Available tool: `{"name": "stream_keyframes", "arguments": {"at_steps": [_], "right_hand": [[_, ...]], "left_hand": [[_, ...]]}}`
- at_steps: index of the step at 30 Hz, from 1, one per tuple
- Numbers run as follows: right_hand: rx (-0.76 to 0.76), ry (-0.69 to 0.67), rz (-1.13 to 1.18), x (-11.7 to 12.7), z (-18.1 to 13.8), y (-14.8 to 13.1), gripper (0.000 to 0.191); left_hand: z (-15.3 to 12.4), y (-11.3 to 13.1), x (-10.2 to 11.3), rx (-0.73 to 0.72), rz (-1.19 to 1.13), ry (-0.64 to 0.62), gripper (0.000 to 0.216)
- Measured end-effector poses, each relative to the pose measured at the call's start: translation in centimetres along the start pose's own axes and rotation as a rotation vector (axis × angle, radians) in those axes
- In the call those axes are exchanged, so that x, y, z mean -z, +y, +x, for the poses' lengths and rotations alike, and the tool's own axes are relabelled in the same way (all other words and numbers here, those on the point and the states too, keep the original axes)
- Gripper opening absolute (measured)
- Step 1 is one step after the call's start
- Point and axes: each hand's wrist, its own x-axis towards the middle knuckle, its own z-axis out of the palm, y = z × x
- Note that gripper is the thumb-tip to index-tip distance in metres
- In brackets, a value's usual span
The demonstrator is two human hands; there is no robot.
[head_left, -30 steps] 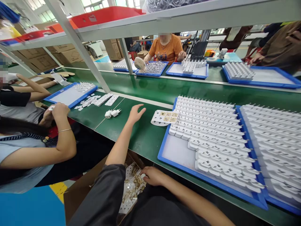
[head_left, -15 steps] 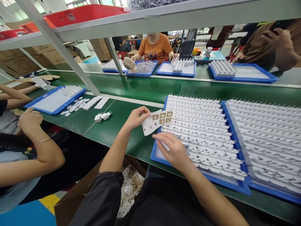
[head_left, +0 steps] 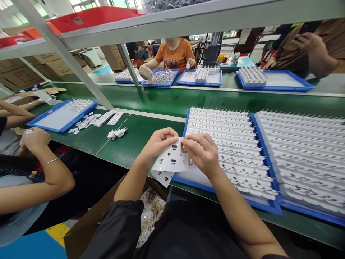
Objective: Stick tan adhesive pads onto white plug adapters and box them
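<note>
My left hand (head_left: pixel 159 143) and my right hand (head_left: pixel 202 153) both pinch a white backing sheet (head_left: pixel 169 162) with small dark cut-outs, held in the air over the near-left corner of a blue tray (head_left: pixel 226 192). The right fingertips press on the sheet's upper right part. That tray carries several rows of white plug housings (head_left: pixel 229 140) with pins pointing up. A second blue tray (head_left: pixel 307 216) full of the same white housings lies just to the right.
Two loose white plugs (head_left: pixel 115 134) lie on the green bench (head_left: pixel 134 140) to the left. A co-worker's arm (head_left: pixel 40 169) is at left beside another blue tray (head_left: pixel 58 117). A cardboard box of parts (head_left: pixel 151 212) sits below the bench. A person in orange (head_left: pixel 174 54) works across the belt.
My left hand picked the sheet up from the bench and drew it toward me. My right hand rose from the box by my lap and took hold of the sheet's right side.
</note>
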Motion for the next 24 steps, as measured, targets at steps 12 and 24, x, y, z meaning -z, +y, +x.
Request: {"name": "stream_keyframes", "arguments": {"at_steps": [12, 24], "right_hand": [[-0.353, 0.149, 0.297, 4.3, -3.0, -0.1, 0.013], [-0.634, 0.198, 0.311, 6.7, -6.2, 0.9, 0.010]], "left_hand": [[6.4, -0.3, 2.2, -0.224, 0.004, 0.136, 0.029], [15.0, -3.8, 0.8, -0.127, 0.294, -0.351, 0.039]]}}
